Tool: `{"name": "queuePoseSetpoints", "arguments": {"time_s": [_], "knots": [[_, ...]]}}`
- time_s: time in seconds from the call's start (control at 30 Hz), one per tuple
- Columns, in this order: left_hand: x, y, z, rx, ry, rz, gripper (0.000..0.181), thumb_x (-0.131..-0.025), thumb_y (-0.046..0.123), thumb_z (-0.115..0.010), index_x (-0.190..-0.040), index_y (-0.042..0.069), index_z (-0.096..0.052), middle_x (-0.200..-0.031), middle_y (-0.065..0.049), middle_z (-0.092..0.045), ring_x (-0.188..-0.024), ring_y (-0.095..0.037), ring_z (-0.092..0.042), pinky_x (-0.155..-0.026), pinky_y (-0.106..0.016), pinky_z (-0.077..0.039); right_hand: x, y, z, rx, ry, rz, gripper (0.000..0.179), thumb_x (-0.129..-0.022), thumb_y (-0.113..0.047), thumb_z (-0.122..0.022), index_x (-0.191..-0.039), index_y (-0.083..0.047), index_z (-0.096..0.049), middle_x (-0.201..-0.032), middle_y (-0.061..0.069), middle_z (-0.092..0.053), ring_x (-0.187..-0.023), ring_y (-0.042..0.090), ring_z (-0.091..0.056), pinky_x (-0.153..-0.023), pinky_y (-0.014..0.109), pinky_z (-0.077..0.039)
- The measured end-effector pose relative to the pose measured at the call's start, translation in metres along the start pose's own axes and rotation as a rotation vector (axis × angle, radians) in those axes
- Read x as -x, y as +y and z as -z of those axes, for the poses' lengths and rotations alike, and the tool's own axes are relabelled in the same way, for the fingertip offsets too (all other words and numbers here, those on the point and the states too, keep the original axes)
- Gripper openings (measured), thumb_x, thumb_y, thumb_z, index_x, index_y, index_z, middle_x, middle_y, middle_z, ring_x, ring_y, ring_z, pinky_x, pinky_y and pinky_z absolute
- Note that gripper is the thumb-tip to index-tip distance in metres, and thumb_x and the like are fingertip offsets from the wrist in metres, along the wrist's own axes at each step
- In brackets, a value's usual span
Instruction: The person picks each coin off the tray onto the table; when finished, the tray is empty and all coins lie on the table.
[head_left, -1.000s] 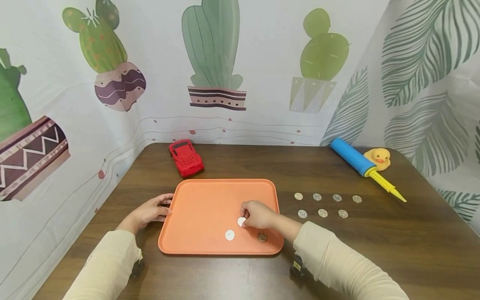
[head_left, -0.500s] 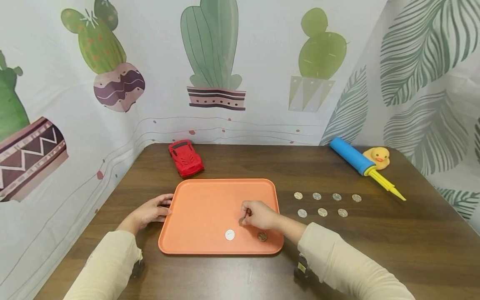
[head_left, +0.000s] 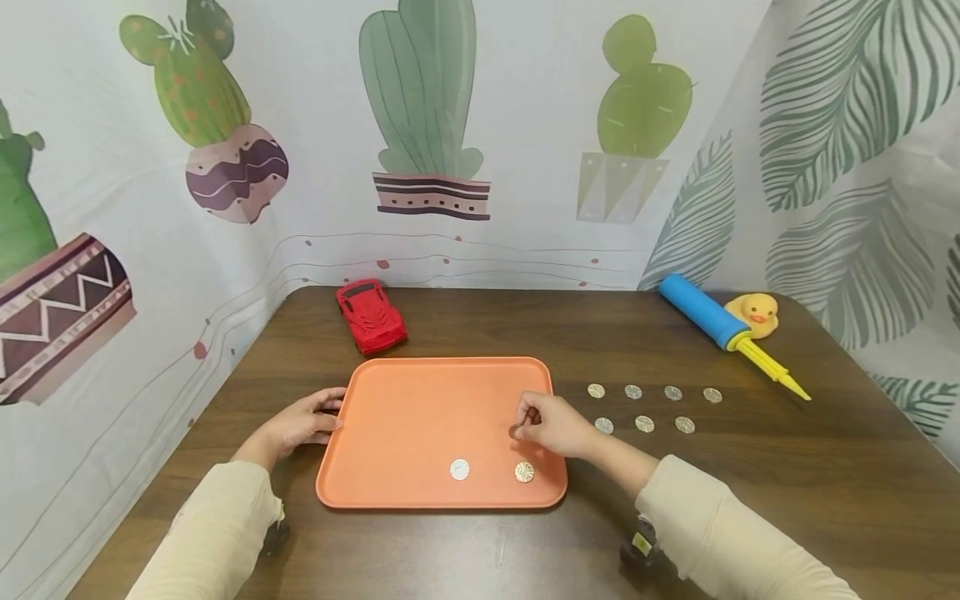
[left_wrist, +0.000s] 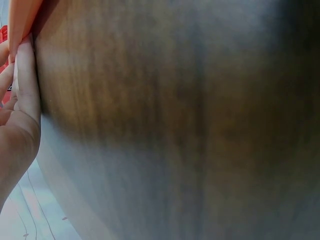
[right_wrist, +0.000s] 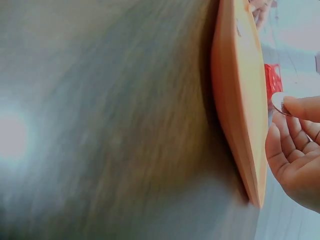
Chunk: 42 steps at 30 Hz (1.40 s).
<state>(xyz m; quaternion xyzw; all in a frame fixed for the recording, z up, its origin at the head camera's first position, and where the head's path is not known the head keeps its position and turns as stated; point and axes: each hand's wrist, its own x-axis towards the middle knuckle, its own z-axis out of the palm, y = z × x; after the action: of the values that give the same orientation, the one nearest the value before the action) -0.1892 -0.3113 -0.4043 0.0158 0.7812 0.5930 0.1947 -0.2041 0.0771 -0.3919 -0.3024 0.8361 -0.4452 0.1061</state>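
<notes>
My right hand (head_left: 555,425) pinches a coin (head_left: 515,432) between thumb and fingertips, over the right part of the orange tray (head_left: 405,417). In the right wrist view the coin (right_wrist: 278,103) stands on edge at the thumb tip, above the tray's rim. Two more coins lie on the tray near its front edge: a silvery coin (head_left: 460,469) and a golden coin (head_left: 524,472). At the tray's left rim, my left hand (head_left: 296,421) holds on, its thumb against the edge. The left wrist view has the thumb (left_wrist: 27,75) right at the orange rim.
Several coins (head_left: 644,424) lie in two rows on the wooden table right of the tray. Behind the tray is a red toy car (head_left: 371,317). A blue and yellow pump (head_left: 705,315) and a yellow rubber duck (head_left: 757,314) lie at the back right, before a patterned cloth.
My right hand has lifted the coin off the tray and moved right with it, the coin tilting from flat to edge-on. The left hand and the tray have stayed put.
</notes>
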Motion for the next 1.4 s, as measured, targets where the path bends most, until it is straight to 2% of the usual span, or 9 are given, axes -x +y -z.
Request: {"name": "queuePoseSetpoints", "arguments": {"time_s": [0.33,0.63,0.8,1.13,1.4], "knots": [[0.000,0.000,0.000,-0.011,-0.001,0.005,0.063,-0.079,-0.003,-0.050,-0.131,-0.010,-0.016,-0.120,-0.027,-0.028,-0.086,-0.017,-0.051,-0.073,-0.037,-0.047,0.020,0.007,0.031,-0.060,0.085,-0.023,0.013,-0.074,0.001,-0.062,-0.076,-0.002,-0.049,-0.068,0.004,-0.049,-0.062,0.016,-0.046,-0.053,0.022,-0.040],[-0.001,0.001,0.001,-0.024,0.008,0.010,0.062,-0.078,-0.003,-0.050,-0.131,-0.009,-0.018,-0.120,-0.027,-0.029,-0.088,-0.019,-0.051,-0.074,-0.038,-0.046,0.041,0.024,0.057,-0.034,0.133,-0.097,0.013,-0.076,0.002,-0.058,-0.078,-0.002,-0.047,-0.068,0.006,-0.048,-0.060,0.016,-0.045,-0.049,0.022,-0.039],[-0.001,0.002,0.001,-0.022,-0.006,0.003,0.062,-0.079,-0.003,-0.050,-0.131,-0.010,-0.017,-0.120,-0.027,-0.028,-0.089,-0.019,-0.051,-0.075,-0.038,-0.046,0.053,0.029,0.070,0.011,0.186,-0.129,0.012,-0.076,0.000,-0.059,-0.079,-0.001,-0.048,-0.069,0.005,-0.048,-0.061,0.015,-0.045,-0.050,0.023,-0.038],[0.000,0.003,0.001,-0.018,-0.013,0.002,0.062,-0.080,-0.003,-0.050,-0.131,-0.010,-0.016,-0.120,-0.028,-0.028,-0.088,-0.018,-0.051,-0.074,-0.037,-0.046,0.072,0.040,0.097,0.024,0.282,-0.193,0.012,-0.077,-0.001,-0.059,-0.080,0.001,-0.048,-0.070,0.006,-0.049,-0.059,0.011,-0.045,-0.049,0.024,-0.040],[-0.001,0.001,0.002,-0.014,0.003,0.018,0.062,-0.079,-0.003,-0.050,-0.131,-0.009,-0.017,-0.121,-0.027,-0.028,-0.088,-0.019,-0.051,-0.075,-0.038,-0.046,0.090,0.051,0.119,0.033,0.329,-0.281,0.018,-0.079,-0.006,-0.059,-0.085,0.005,-0.046,-0.072,0.007,-0.049,-0.061,0.016,-0.048,-0.049,0.025,-0.042]]}}
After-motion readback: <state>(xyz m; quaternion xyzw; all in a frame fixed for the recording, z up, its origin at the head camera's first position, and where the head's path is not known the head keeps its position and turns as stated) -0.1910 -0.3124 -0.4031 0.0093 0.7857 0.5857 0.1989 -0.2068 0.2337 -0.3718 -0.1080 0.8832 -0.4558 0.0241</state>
